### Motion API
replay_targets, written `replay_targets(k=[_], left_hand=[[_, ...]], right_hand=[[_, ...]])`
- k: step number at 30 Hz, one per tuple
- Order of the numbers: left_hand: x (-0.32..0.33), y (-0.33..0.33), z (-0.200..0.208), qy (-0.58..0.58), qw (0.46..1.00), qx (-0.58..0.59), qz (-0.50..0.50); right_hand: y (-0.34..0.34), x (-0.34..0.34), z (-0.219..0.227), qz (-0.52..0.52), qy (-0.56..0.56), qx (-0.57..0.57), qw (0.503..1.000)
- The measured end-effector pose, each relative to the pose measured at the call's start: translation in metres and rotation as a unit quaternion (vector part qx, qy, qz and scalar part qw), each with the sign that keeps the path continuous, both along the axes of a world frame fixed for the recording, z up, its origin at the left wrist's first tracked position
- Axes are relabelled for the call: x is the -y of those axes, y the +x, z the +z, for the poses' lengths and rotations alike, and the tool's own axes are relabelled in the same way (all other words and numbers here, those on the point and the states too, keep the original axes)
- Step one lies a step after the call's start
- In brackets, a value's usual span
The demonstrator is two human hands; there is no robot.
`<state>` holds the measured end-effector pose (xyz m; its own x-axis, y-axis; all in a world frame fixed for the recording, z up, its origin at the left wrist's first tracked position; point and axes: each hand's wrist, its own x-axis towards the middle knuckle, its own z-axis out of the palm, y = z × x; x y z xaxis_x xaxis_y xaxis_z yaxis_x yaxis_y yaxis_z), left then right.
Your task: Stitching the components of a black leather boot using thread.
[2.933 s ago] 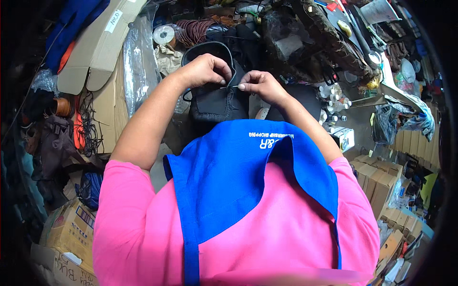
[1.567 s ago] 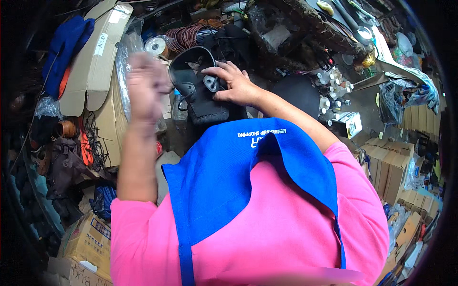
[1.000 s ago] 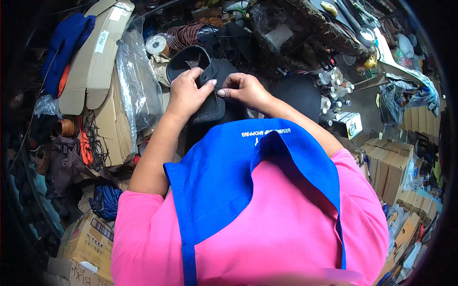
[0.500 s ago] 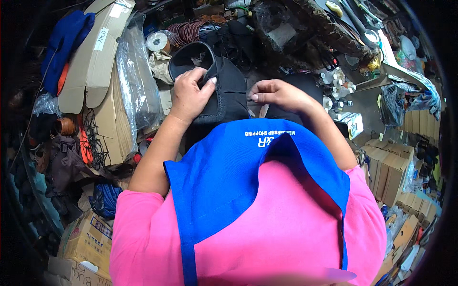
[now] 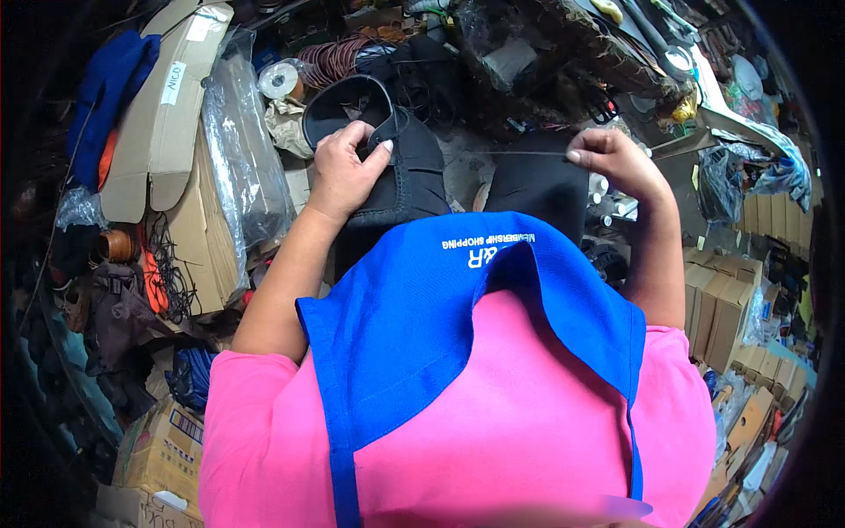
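A black leather piece (image 5: 393, 99) with a rounded open end and a line of stitches along its edge rests over my left thigh; its exact kind is hard to make out. My left hand (image 5: 345, 172) grips its rim, thumb on the outside and fingers partly hidden in the opening. Out to the right, above my right thigh, my right hand (image 5: 616, 160) is closed in a pinch on a thin thread (image 5: 537, 154). The thread runs taut leftward toward the leather, and its far end fades from sight.
A thread spool (image 5: 279, 79) and crumpled paper (image 5: 288, 128) lie beyond my left hand. Flattened cardboard (image 5: 172, 114) and plastic wrap (image 5: 251, 158) stand at the left. Several small bottles (image 5: 598, 187) are beside my right forearm; stacked cardboard (image 5: 717, 299) is farther right.
My right hand has moved right and slightly up, away from the leather piece, drawing the thread out straight. My left hand keeps its hold on the rim.
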<state>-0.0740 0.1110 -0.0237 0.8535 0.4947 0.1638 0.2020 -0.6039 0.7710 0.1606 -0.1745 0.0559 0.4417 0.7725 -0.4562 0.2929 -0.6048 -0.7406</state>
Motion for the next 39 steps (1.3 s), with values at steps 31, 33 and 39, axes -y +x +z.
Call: replay_targets(k=[31,33,39], left_hand=[[-0.025,-0.004,-0.003,-0.317,0.940,-0.047,-0.121],[-0.025,-0.003,-0.002,-0.319,0.939,-0.051,-0.120],[-0.026,-0.006,-0.002,-0.352,0.925,-0.057,-0.131]], right_hand=[[-0.094,-0.131,-0.067,0.130,0.163,0.131,0.969],[-0.093,-0.130,-0.064,0.125,0.149,0.123,0.973],[-0.096,-0.131,-0.056,0.107,0.113,0.103,0.982]])
